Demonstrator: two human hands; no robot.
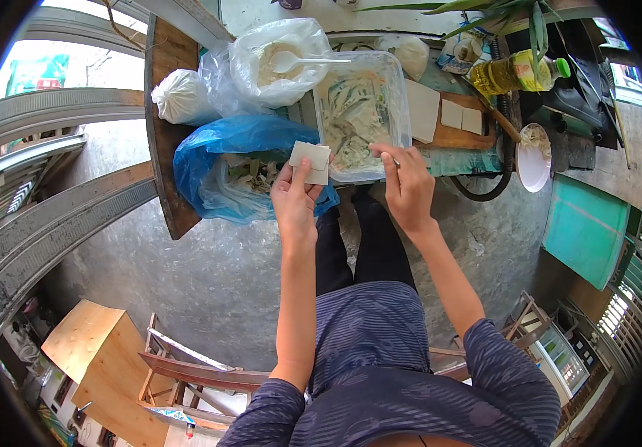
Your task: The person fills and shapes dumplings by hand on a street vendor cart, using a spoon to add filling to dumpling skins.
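A clear tub (404, 112) holds pale mixture (350, 104); at its near end the left hand (295, 201) pinches pale squares (318, 158), thumb on top, fingers beneath, while the right hand (412, 190) curls its nearly closed fingers around a thin utensil (375, 151).

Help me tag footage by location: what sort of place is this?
Probably a home kitchen or food stall, given the bottle of cooking oil, plastic tub of creamy mixture and wooden cutting board.
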